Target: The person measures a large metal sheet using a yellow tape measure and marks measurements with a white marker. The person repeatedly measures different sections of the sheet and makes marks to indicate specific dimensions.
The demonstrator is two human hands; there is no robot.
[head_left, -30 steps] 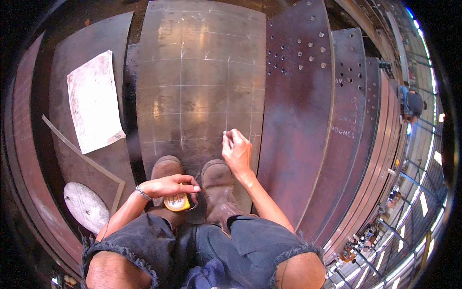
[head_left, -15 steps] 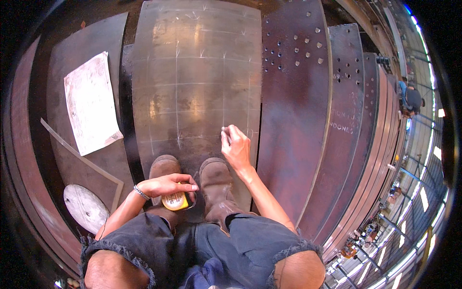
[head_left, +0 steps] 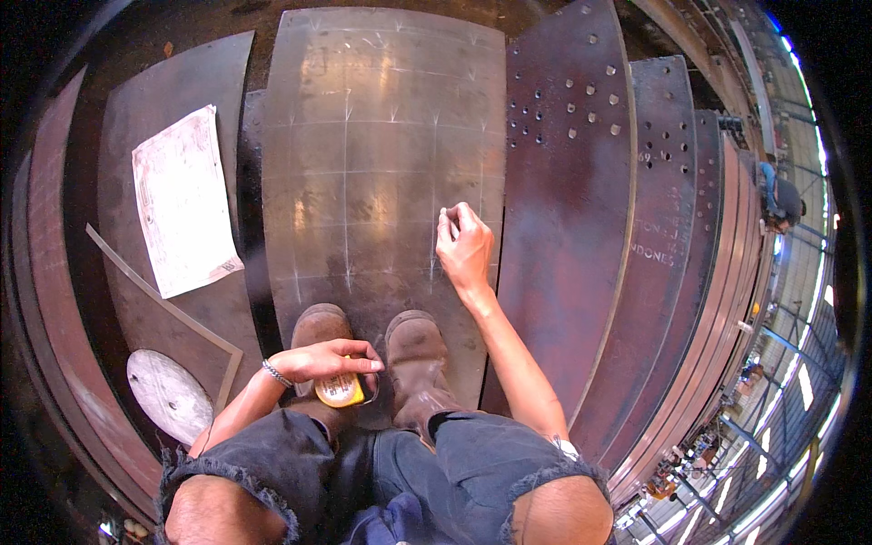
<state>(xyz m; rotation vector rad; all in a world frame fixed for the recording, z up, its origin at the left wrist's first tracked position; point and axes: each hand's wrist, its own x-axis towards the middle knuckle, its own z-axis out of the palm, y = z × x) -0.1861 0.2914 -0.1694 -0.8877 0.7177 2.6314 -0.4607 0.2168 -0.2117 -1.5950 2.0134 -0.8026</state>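
A steel plate (head_left: 391, 195) with a grid of thin white lines and arrow-like marks lies in front of me and under my boots (head_left: 419, 352). Over its right part, beside a white line, my right hand (head_left: 466, 247) pinches a small piece of chalk (head_left: 443, 212); the fingers hide most of it. My left hand (head_left: 329, 361), with a chain bracelet at the wrist, rests low between my legs. It is closed over a yellow tape measure (head_left: 339, 389), whose round pale face shows below the fingers.
A large paper sheet (head_left: 186, 204) lies on the left plate, near a thin bent metal bar (head_left: 163, 291) and an oval metal disc (head_left: 169, 392). Right of me are reddish plates with drilled holes (head_left: 570, 227). Another person (head_left: 779, 198) is far off at the right.
My right hand with the chalk has moved up and slightly right, away from the near end of the white line. The left hand keeps its hold on the tape measure.
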